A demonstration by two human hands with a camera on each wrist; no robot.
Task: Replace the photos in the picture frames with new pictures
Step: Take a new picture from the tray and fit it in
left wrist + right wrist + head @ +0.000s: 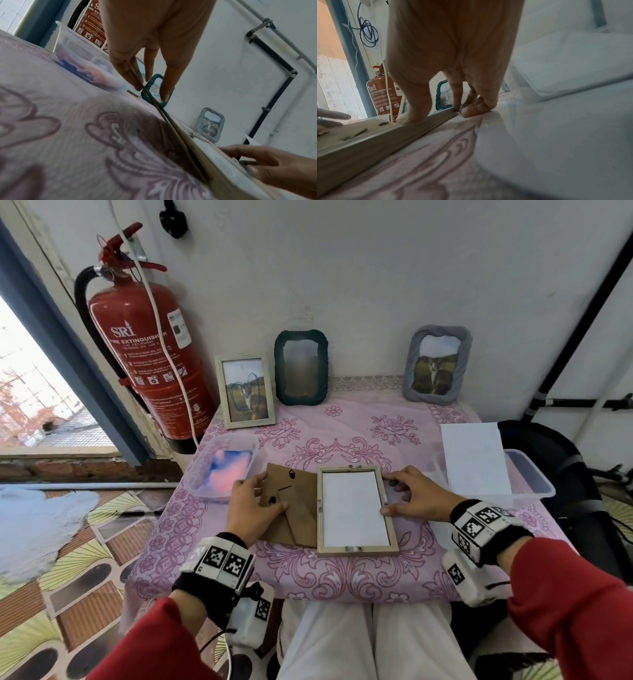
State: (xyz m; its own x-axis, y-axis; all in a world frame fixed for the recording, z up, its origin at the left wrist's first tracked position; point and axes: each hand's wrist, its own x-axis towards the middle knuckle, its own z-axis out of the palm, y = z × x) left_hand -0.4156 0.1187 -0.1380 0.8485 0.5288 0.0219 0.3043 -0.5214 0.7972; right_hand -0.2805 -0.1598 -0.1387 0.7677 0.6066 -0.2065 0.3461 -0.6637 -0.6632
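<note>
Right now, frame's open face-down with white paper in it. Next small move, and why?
Probably swing the brown cardboard backing board, pinched by the left hand, over the white photo back in the pale wooden frame. The right hand already braces its right rail, and the backing lies beside it.

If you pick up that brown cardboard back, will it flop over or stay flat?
Probably mostly flat: the brown backing board looks thin but keeps straight edges under the left hand. Its fold-out stand flap may swing loose. It seems light, so a push would likely slide it along the tablecloth.
</note>
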